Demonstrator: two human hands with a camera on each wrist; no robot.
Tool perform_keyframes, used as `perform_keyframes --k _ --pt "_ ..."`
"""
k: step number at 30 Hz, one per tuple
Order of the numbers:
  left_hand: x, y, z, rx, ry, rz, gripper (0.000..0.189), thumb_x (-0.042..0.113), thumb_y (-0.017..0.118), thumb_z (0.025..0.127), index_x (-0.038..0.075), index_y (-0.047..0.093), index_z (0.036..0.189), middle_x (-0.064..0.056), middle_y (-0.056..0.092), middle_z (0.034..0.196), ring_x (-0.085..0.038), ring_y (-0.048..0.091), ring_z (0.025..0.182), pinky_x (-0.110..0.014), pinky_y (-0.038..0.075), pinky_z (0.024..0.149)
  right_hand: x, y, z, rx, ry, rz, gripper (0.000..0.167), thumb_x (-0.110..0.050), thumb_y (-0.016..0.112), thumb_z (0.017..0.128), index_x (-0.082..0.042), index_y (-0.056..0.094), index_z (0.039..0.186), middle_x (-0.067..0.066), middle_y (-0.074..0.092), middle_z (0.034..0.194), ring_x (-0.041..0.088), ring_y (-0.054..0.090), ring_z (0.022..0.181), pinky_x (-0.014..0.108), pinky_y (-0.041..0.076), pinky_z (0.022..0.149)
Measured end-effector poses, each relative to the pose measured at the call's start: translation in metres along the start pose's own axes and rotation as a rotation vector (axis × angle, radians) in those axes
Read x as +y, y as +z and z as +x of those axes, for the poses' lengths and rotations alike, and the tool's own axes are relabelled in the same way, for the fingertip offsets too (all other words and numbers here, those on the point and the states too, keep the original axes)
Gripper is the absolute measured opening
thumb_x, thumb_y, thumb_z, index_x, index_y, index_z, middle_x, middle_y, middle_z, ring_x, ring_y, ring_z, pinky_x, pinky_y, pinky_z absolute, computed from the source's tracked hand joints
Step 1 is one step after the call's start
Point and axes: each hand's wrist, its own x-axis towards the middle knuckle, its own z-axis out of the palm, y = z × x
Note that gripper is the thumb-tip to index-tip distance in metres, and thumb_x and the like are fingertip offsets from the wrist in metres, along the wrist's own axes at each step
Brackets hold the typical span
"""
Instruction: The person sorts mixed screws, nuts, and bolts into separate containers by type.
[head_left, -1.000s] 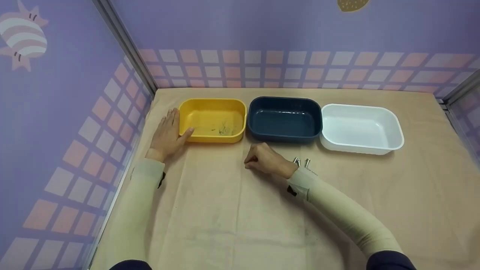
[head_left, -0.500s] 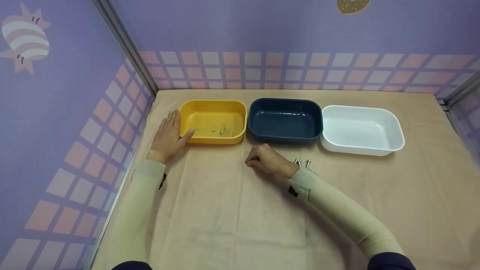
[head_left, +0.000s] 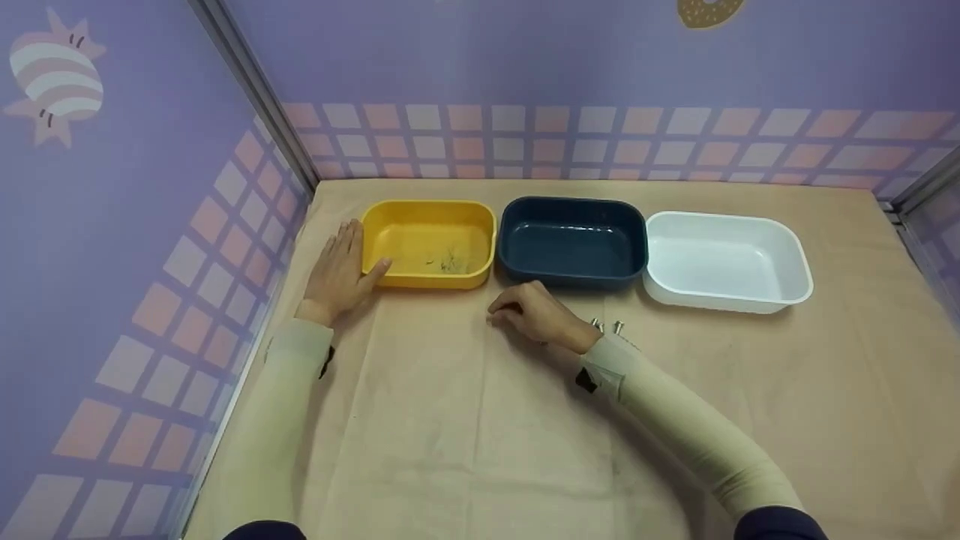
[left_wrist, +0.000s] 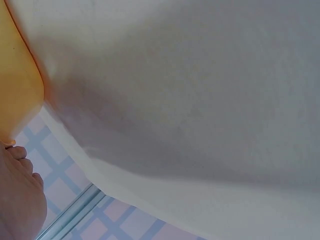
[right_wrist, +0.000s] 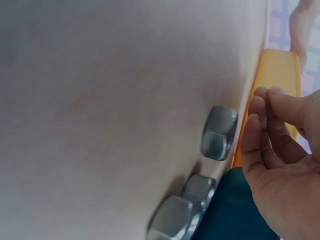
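Note:
In the head view my left hand (head_left: 335, 274) lies along the left side of the yellow box (head_left: 427, 282). Its fingers are straight, and the thumb reaches over the front rim. Small dark thin pieces (head_left: 454, 264) lie on that box's floor. My right hand (head_left: 536, 315) is low over the cloth, in front of the navy box (head_left: 574, 281), with curled fingers. In the right wrist view the thumb and index fingertips (right_wrist: 276, 91) meet, and no thing shows between them. Metal bolts (head_left: 619, 328) lie by the right wrist; their hexagonal heads (right_wrist: 220, 132) look large in the right wrist view.
A white box (head_left: 724, 300) stands to the right of the navy one, so all three boxes form a row at the back. Beige cloth (head_left: 420, 420) covers the table. Purple checked walls (head_left: 570, 60) enclose the back and sides.
My right hand's fingertips have risen slightly, and a gap shows between thumb and curled index finger in the head view. The left hand keeps its place on the yellow box.

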Motion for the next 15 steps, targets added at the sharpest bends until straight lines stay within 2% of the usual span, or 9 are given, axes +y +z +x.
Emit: perform_keyframes --k 5,9,15 --pt "0.0009 -0.0005 0.0001 -0.006 -0.005 0.001 0.094 0.059 0.040 0.111 -0.010 0.009 0.167 -0.029 0.011 0.176 -0.043 0.009 0.166 -0.057 0.009 0.135 -0.0012 -0.0024 0.0018 0.025 0.005 0.028 0.018 0.000 0.070 0.101 -0.004 0.084 0.112 0.006 0.083 0.108 0.012 0.069 0.084 0.023 0.058 0.070" --pt "0.0006 -0.0002 0.0003 -0.007 -0.009 -0.003 0.095 0.060 0.039 0.111 -0.010 0.009 0.167 -0.029 0.011 0.176 -0.043 0.009 0.166 -0.056 0.008 0.136 -0.0015 -0.0026 0.0019 0.049 0.001 0.047 0.017 -0.002 0.072 0.101 -0.004 0.084 0.112 0.005 0.083 0.107 0.011 0.067 0.082 0.020 0.055 0.071" --pt "-0.0001 0.0009 -0.0003 0.001 -0.004 -0.003 0.094 0.060 0.040 0.111 -0.010 0.009 0.167 -0.029 0.011 0.176 -0.043 0.010 0.166 -0.056 0.009 0.136 -0.0035 -0.0047 0.0021 0.067 0.005 0.100 0.015 -0.005 0.074 0.100 -0.004 0.084 0.111 0.003 0.083 0.105 0.012 0.068 0.084 0.023 0.057 0.075"
